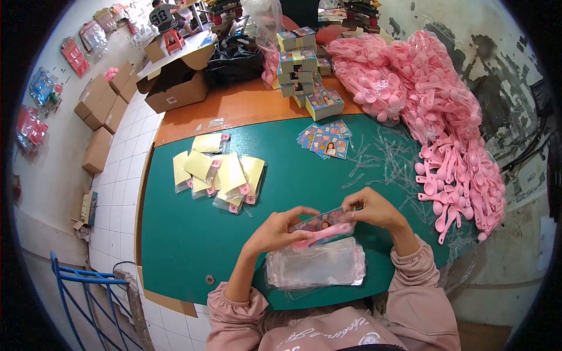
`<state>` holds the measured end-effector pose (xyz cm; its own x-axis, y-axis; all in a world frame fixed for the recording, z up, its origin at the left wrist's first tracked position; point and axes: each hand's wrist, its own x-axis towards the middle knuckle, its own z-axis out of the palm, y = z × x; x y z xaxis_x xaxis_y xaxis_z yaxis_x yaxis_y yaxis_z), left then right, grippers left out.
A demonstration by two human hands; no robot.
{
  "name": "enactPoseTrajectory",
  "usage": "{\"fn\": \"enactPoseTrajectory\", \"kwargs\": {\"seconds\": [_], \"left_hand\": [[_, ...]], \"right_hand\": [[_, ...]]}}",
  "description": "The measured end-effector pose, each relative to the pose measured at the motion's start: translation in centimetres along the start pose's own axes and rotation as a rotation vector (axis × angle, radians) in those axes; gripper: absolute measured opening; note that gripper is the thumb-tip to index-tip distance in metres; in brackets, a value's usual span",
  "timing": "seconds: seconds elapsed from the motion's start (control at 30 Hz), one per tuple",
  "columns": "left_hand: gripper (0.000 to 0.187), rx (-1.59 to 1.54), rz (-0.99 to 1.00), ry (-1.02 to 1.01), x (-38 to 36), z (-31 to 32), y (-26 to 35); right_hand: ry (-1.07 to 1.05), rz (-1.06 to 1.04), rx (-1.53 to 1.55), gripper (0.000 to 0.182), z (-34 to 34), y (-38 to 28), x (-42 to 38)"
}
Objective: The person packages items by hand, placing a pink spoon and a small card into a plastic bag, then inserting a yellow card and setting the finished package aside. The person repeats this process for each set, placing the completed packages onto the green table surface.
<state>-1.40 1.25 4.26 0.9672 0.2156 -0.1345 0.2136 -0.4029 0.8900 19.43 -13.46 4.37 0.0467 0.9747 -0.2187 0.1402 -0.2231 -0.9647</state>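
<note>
Pink sleeves (417, 275) come up from the bottom edge, and cursive script on the chest below them is too cut off to read. Just beyond lies a stack of clear bags (316, 266) on the green table (181, 234). Above that stack both hands meet. The left hand (275, 231) is closed in a pinch on the near end of a printed card (324, 220) and a pink spoon (325, 233) lying under it. The right hand (374, 207) has its fingertips pinched shut on the card's far end. The card shows a cartoon picture; its lettering is too small to read. Further out sit filled packets (219, 172) with yellow backing, a fan of loose cards (325, 140), boxes (301, 64) stacked on the orange table beyond, and a big heap of spoons (445, 117) at the right.
</note>
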Motion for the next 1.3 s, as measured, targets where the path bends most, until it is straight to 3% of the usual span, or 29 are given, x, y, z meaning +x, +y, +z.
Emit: {"fn": "enactPoseTrajectory", "kwargs": {"seconds": [0.03, 0.1, 0.23, 0.3, 0.4, 0.43, 0.5, 0.63, 0.73, 0.83, 1.0, 1.13, 1.2, 1.3], "left_hand": [[0.039, -0.001, -0.002, 0.001, -0.1, 0.1, -0.3], [0.038, -0.291, 0.106, 0.116, 0.0, 0.3, -1.4], [0.036, -0.473, 0.011, 0.090, 0.0, 0.0, -2.7], [0.033, -0.566, -0.016, 0.132, -0.2, -0.4, -2.2], [0.031, -0.622, -0.035, 0.150, -0.4, -0.7, -1.8], [0.031, -0.621, -0.033, 0.151, -0.4, -0.8, -1.9], [0.031, -0.581, -0.032, 0.133, -0.4, -0.8, -2.0], [0.032, -0.572, -0.036, 0.121, -0.4, -0.8, -2.0], [0.033, -0.584, -0.059, 0.143, -0.4, -0.8, -2.0], [0.033, -0.564, -0.059, 0.128, -0.4, -0.8, -2.0], [0.031, -0.533, -0.068, 0.097, -0.3, -0.6, -1.9], [0.031, -0.487, -0.060, 0.094, -0.2, -0.4, -2.1], [0.031, -0.467, -0.046, 0.068, -0.2, -0.4, -2.2], [0.034, -0.466, -0.067, 0.030, -0.1, -0.3, -2.1]], "right_hand": [[-0.002, 0.001, 0.001, 0.013, -0.1, 0.0, 0.0], [0.067, -0.009, 0.058, 0.013, -0.4, -0.2, -0.1], [-0.021, 0.045, 0.208, 0.013, -0.8, -0.7, -0.5], [0.136, -0.062, 0.509, 0.015, -0.7, -0.5, -0.5], [0.202, -0.038, 0.777, 0.019, -2.1, 0.5, -0.3], [0.201, -0.041, 0.776, 0.019, -2.0, 0.5, -0.3], [0.211, 0.008, 0.466, 0.022, -1.6, 0.3, -0.3], [0.078, -0.024, 0.457, 0.024, -1.4, -0.1, -0.6], [-0.012, -0.116, 0.718, 0.027, -1.9, 0.6, -0.6], [-0.005, -0.138, 0.651, 0.029, -1.9, 0.0, -0.9], [0.068, -0.039, 0.284, 0.031, -1.2, -0.2, -0.5], [-0.009, -0.057, 0.412, 0.029, -0.8, -0.9, -0.8], [0.066, 0.005, 0.155, 0.030, -0.6, -1.5, -0.7], [0.025, 0.013, 0.204, 0.021, 0.2, -0.9, -0.5]]}}
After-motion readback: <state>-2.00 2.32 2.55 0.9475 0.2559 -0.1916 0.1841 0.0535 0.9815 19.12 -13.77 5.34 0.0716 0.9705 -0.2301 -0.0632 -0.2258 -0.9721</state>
